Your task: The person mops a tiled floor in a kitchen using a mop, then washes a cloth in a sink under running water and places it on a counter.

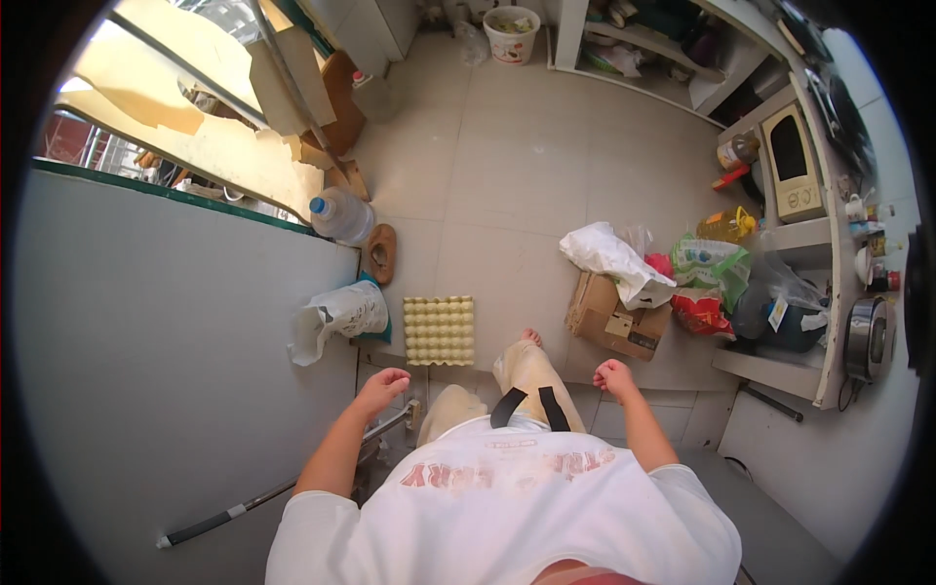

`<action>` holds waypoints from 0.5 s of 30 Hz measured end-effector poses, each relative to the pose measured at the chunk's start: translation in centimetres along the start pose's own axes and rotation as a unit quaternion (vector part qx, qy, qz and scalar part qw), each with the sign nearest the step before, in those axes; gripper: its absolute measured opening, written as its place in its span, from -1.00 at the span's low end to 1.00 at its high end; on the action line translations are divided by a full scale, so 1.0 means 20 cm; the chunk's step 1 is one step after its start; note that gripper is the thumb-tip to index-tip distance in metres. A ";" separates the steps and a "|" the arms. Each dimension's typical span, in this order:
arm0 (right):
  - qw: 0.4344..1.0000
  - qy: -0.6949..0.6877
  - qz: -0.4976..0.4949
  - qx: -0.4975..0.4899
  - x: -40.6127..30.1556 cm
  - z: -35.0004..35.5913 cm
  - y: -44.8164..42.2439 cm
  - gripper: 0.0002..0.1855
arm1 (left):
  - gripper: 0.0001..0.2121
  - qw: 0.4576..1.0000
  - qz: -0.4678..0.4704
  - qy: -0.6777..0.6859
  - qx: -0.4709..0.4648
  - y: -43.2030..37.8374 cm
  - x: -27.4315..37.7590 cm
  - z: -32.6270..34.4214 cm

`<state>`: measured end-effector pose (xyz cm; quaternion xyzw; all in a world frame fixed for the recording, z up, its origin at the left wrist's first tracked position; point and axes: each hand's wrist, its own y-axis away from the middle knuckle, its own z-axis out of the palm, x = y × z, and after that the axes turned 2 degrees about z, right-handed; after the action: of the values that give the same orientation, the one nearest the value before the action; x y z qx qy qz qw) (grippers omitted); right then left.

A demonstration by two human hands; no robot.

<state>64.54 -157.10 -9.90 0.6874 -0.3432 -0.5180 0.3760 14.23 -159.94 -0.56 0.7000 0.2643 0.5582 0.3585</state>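
Observation:
My left hand (384, 390) hangs loosely bent with nothing visible in it, near the lower left of a yellow egg tray (439, 330) on the floor. My right hand (615, 378) is in a loose fist, holding nothing that I can see. Nearest to it is an open-topped cardboard box (596, 311), partly covered by a white plastic bag (614, 256). Beyond my left hand, a white printed sack (347, 316) leans against the low wall. One bare foot (531, 336) shows on the edge of a tiled step, right of the tray.
A large water bottle (347, 216) and a brown slipper (382, 254) are by the wall's end. A metal pole (248, 504) slants at lower left. Right of the box are a red bag (700, 313), an oil bottle (724, 225) and a microwave (793, 164). A white bucket (512, 45) stands far off.

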 end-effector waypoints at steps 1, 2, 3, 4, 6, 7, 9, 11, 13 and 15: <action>1.000 0.010 0.000 0.007 -0.07 -0.06 -0.02 -0.91 | -0.79 1.000 0.000 0.020 -0.007 0.01 0.07 0.01; 1.000 0.019 -0.004 0.019 -0.14 -0.12 -0.04 -0.91 | -0.80 0.999 -0.005 0.031 0.015 0.02 0.15 0.02; 0.999 0.030 -0.004 0.029 -0.21 -0.16 -0.06 -0.92 | -0.81 0.998 -0.015 0.044 0.038 0.05 0.19 0.04; 0.999 0.032 -0.019 0.032 -0.31 -0.19 -0.10 -0.92 | -0.81 0.998 -0.013 0.037 0.042 0.03 0.20 0.03; 0.998 0.057 -0.021 0.017 -0.48 -0.23 -0.15 -0.93 | -0.80 0.998 -0.024 0.031 0.051 -0.02 0.26 0.00; 0.998 0.057 -0.027 0.020 -0.56 -0.23 -0.18 -0.93 | -0.79 0.997 -0.049 0.022 0.056 -0.04 0.29 -0.02; 0.997 0.049 -0.059 -0.008 -0.73 -0.22 -0.26 -0.93 | -0.77 0.997 -0.053 0.010 0.055 -0.13 0.35 -0.06; 0.996 0.052 -0.071 -0.012 -0.89 -0.23 -0.34 -0.93 | -0.76 0.996 -0.060 -0.036 0.049 -0.23 0.49 -0.09; 0.996 0.053 -0.078 -0.007 -1.08 -0.19 -0.36 -0.92 | -0.75 0.997 -0.043 -0.041 0.039 -0.41 0.61 -0.17; 0.995 0.054 -0.087 0.000 -1.17 -0.23 -0.44 -0.91 | -0.75 0.998 -0.028 -0.053 0.009 -0.63 0.78 -0.23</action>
<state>64.38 -131.94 -6.15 0.7414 -0.2616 -0.5109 0.3478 13.81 -139.37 -0.88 0.7239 0.2695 0.5077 0.3816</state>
